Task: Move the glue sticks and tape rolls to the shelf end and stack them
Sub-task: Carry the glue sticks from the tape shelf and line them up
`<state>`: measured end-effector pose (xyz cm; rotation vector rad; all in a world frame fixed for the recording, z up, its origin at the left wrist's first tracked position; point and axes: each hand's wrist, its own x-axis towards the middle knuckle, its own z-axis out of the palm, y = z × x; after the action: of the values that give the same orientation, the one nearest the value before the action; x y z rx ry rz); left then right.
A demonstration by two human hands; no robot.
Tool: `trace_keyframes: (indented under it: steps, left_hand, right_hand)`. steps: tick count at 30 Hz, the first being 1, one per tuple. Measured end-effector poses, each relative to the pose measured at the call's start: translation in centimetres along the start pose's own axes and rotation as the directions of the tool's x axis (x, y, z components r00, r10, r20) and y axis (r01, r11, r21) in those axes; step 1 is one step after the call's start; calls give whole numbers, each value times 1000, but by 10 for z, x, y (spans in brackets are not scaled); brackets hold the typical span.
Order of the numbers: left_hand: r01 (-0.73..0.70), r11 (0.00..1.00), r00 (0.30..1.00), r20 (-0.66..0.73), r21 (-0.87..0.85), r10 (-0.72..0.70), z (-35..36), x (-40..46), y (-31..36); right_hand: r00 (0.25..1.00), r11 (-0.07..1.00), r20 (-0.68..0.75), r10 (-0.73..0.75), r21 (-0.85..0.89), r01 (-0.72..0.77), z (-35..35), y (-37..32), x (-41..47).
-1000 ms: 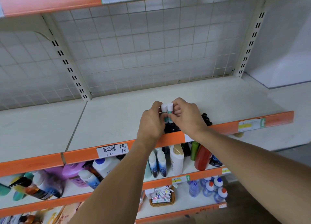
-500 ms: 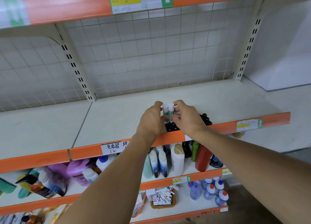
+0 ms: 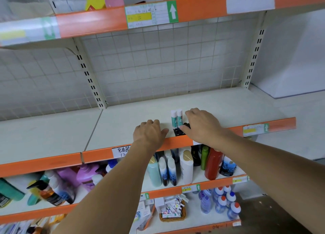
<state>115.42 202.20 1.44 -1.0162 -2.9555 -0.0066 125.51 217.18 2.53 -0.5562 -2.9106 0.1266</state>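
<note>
While standing on black tape rolls (image 3: 178, 132), two glue sticks (image 3: 177, 118), both hands apart, empty.

Lower frame: bottles (image 3: 186, 167) crowd the second shelf, a basket (image 3: 173, 214) below; price label (image 3: 151, 14) top centre on orange rail.

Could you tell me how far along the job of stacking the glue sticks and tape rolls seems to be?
Done: two glue sticks stand upright, side by side, on the black tape rolls near the shelf's front edge. In hand: nothing; the left hand is off the stack, the right hand lies against the rolls. Left: this stack sits mid-shelf, not at the shelf end.
</note>
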Motion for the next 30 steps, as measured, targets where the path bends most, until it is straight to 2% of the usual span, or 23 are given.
trace_keyframes:
  steps: [4, 14, 22, 30]
  left_hand:
    - [22, 998, 1000, -7, 51, -22, -8, -9, -6]
    - [130, 987, 991, -1, 89, -131, -19, -35, -52]
    - [295, 951, 955, 0, 88, -296, -21, -68, -126]
    - [463, 884, 886, 1, 62, -464, -26, -113, -215]
  right_hand:
    - [997, 997, -24, -76, -36, 75, -13, -14, -2]
    - [969, 968, 32, -244, -48, 246, -18, -80, -4]
    - [922, 931, 133, -364, 12, 366, 0, -147, 10]
    - [847, 865, 178, -500, 71, 496, 14, -251, 21]
